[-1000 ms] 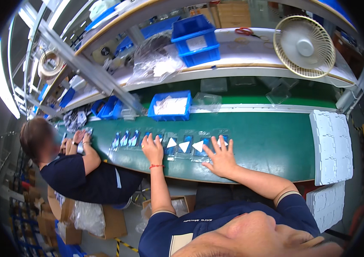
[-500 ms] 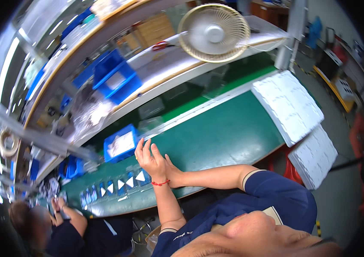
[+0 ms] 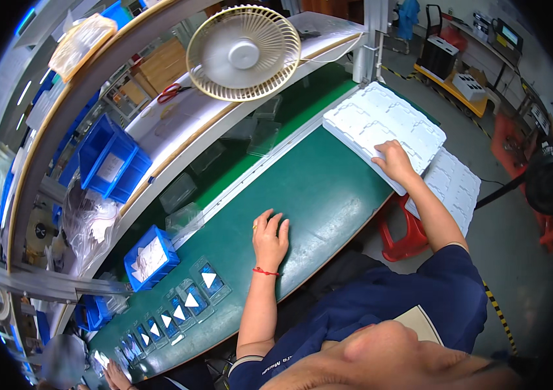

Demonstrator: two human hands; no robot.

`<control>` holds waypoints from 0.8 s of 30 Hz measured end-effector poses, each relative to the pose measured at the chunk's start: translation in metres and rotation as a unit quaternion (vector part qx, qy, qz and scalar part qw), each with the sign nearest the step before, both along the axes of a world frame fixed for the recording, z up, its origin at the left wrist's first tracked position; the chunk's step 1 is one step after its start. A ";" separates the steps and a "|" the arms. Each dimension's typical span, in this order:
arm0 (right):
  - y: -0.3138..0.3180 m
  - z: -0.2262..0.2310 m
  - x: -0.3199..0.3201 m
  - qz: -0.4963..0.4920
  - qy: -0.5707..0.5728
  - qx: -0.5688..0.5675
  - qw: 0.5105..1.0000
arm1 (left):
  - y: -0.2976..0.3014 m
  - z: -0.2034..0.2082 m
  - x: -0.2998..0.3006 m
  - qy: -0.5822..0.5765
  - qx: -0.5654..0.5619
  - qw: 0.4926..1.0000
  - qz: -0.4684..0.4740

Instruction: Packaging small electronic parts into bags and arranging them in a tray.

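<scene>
My left hand (image 3: 270,239) is over the green tabletop (image 3: 328,182), fingers spread and holding nothing. A red cord bracelet circles that wrist. To the right, my right hand (image 3: 395,161) rests at the near edge of a white molded tray stack (image 3: 387,117). Its fingers are loosely bent and somewhat apart, with no visible grip on the tray. Left of my left hand, a slanting row of flat clear-plastic pieces with blue panels and white triangles runs along the table; the nearest blue-panelled piece (image 3: 209,278) is the largest.
A blue bin (image 3: 151,259) with white slips stands behind the row. Above, a shelf carries a fan (image 3: 244,54), red-handled scissors (image 3: 171,93) and blue bins (image 3: 112,159). More white trays (image 3: 453,188) sit by a red stool (image 3: 401,229). Another person's hand (image 3: 118,376) is at lower left.
My hands were together, wrists crossed; now they are apart. The right hand has moved right to the white tray, the left down over the table. The view has shifted right.
</scene>
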State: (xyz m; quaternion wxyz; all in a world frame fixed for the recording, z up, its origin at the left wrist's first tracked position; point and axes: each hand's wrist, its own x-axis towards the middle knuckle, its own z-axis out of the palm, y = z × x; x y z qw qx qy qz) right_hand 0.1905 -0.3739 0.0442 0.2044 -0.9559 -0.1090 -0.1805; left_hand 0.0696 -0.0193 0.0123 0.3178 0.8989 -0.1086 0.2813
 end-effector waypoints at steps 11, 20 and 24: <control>0.006 0.019 0.008 0.016 0.015 -0.057 0.998 | 0.019 -0.013 0.002 0.020 -0.035 0.998 0.052; -0.052 0.083 -0.015 -0.058 -0.020 0.059 0.996 | 0.029 -0.016 0.004 0.016 -0.016 0.998 0.057; -0.130 0.050 -0.038 -0.263 -0.102 0.037 0.959 | 0.027 -0.014 0.005 0.025 -0.013 0.998 0.051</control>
